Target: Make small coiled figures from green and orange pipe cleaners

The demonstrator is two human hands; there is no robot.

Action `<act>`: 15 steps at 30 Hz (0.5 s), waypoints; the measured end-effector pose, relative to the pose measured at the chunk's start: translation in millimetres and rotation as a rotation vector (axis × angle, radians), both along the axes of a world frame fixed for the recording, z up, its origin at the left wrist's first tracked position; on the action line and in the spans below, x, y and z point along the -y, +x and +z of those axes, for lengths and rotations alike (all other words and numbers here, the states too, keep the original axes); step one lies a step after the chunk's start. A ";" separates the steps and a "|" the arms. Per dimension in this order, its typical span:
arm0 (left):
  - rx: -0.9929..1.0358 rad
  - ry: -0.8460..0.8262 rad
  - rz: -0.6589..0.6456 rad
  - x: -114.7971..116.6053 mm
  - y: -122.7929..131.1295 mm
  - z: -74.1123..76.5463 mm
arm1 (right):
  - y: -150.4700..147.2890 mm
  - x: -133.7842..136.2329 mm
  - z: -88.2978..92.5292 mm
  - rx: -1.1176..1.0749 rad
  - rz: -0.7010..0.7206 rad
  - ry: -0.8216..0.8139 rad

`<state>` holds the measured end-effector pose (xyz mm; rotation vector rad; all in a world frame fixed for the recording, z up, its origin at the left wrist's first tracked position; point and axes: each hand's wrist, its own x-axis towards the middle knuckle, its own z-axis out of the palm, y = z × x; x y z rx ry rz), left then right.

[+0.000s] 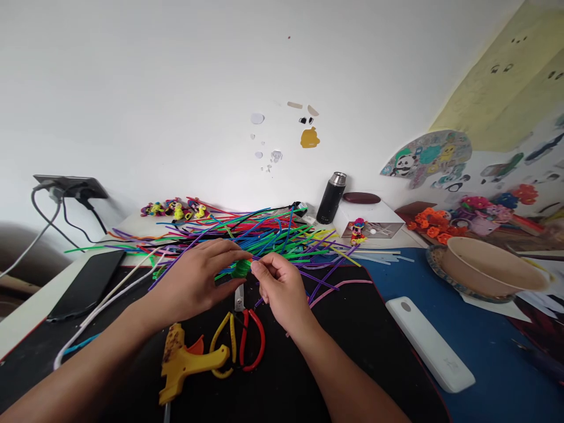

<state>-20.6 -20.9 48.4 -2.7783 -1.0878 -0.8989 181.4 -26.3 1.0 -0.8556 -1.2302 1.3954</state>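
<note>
My left hand [196, 276] is curled, with a small green piece of coiled or looped pipe cleaner [240, 269] between its thumb and fingers. My right hand [282, 288] pinches at the right end of that green piece, its thumb and forefinger pressed together. Just below the hands, a pair of scissors [239, 299] with yellow and red handles lies on the black mat [308, 376]. A yellow glue gun [185, 364] rests on the mat under my left forearm. Behind both hands spreads a heap of many-coloured pipe cleaners [264, 232].
A black phone [88, 285] and white cables lie at left, beneath a wall socket [70, 187]. Small pipe-cleaner figures [174, 208], a black flask [331, 198] and a white box [370, 217] stand along the wall. Rightward are a white power bank [429, 343] and a beige bowl [489, 267].
</note>
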 end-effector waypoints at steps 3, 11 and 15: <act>0.012 0.003 -0.004 -1.0 0.0 -0.1 | 0.2 0.0 -0.1 -0.013 0.001 -0.013; 0.085 -0.063 0.004 0.3 -4.7 -2.5 | 0.8 -1.1 2.1 -0.064 0.012 -0.052; 0.128 -0.096 0.001 3.1 -5.5 -0.8 | 1.2 -0.5 4.3 -0.091 0.015 -0.074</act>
